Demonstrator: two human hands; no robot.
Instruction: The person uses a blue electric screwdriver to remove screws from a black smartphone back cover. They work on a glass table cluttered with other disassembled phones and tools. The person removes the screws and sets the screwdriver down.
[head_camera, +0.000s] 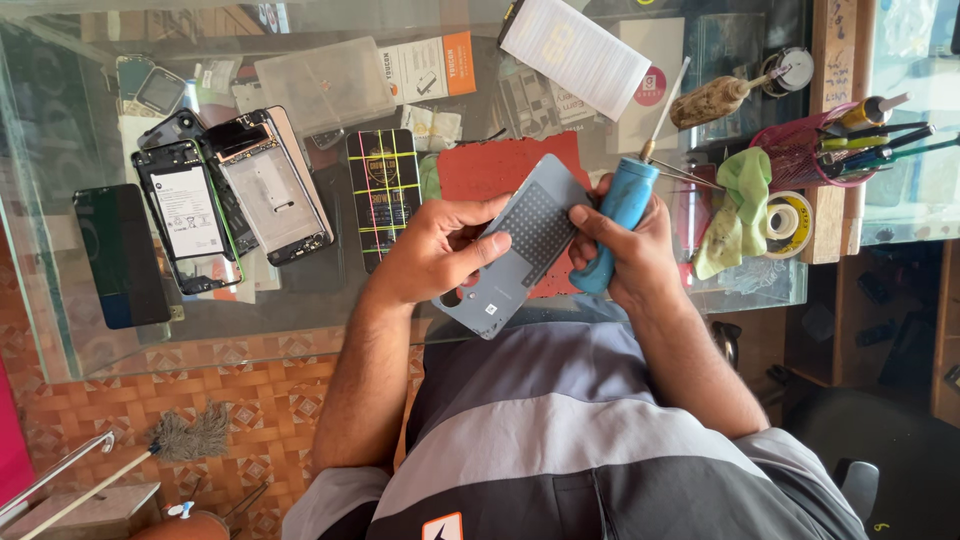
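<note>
Over the glass worktop (300, 310): I see both hands raised just above its near edge, working close together over a red mat (500, 165).
Left hand (432, 250): closed around a grey phone back cover (520, 245), thumb across its face, fingers under its lower half.
Right hand (640, 255): wrapped round a blue-handled screwdriver (620, 210), its thin shaft pointing up and away; the fingertips also touch the cover's upper edge.
Back cover position: held tilted in the air, inner side with a dark dotted patch facing me, clear of the mat below.
Slip risk: I judge the cover is pinched mostly at one end, so a push from the right hand may twist it out of the grip and onto the glass.
Tool risk: the screwdriver shares a hand that is also steadying the cover, so the handle may knock the panel or the tip may swing into the tweezers (685, 172) just behind.
Bench risk: an opened phone with its battery showing (185, 215) and a bare phone frame (275, 190) lie to the left; a dropped part may land among them.
Right side: a green cloth (738, 205) and a tape roll (790, 215) sit near the elbow's path, and I think a wide sweep may drag them off.
Unclear: I cannot tell whether the cover carries adhesive.
</note>
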